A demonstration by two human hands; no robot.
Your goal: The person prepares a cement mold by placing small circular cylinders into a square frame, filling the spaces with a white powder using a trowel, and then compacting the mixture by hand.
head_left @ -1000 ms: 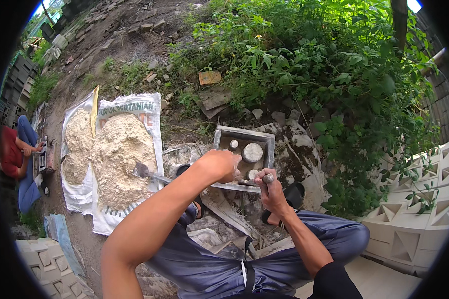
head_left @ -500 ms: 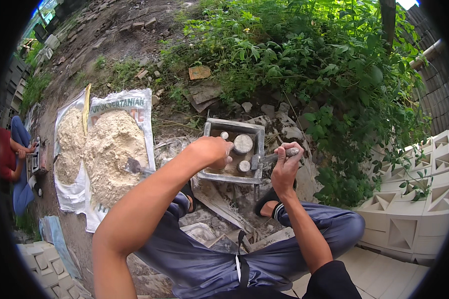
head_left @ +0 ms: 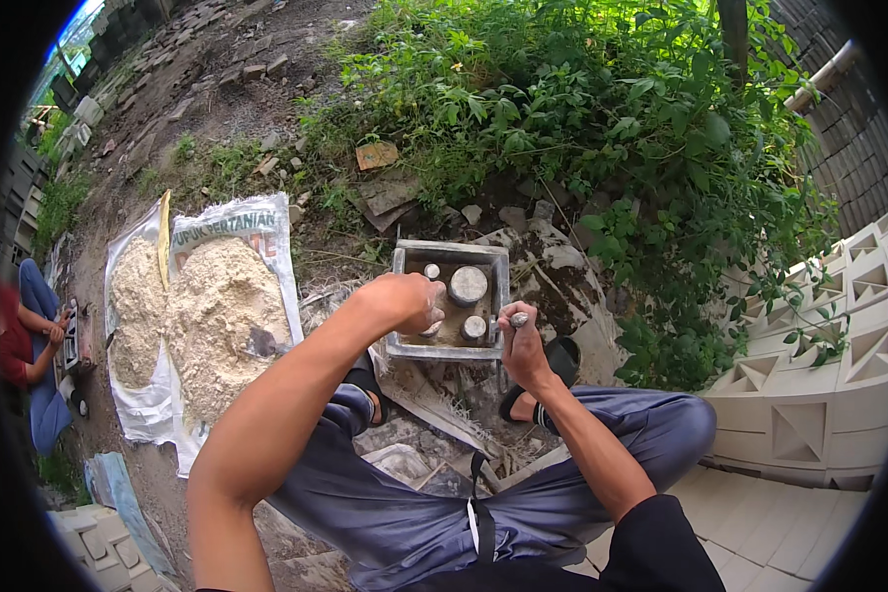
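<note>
A grey rectangular mould box (head_left: 452, 350) lies on the ground between my feet. Inside stand a large round-topped cylinder (head_left: 468, 284), a small one (head_left: 432, 270) and a medium one (head_left: 474, 327). Another pale round top shows just below my left hand (head_left: 410, 299), which reaches over the left wall with its fingers curled; what they grip is hidden. My right hand (head_left: 526, 343) is closed around a handled tool (head_left: 519, 319) beside the right wall. Its rounded handle end shows, while its head is hidden.
Left of the box, pale powder (head_left: 229, 296) lies heaped on white sacks (head_left: 281, 222), with a metal blade (head_left: 261, 342) stuck in it. Another person (head_left: 35, 335) sits at far left. Patterned pale blocks (head_left: 799, 434) are stacked at right, and green plants (head_left: 651, 138) grow behind.
My right hand has moved left with the tool, up to the box's right wall, and has turned so the handle end faces up. My left hand stays over the box, slightly lower.
</note>
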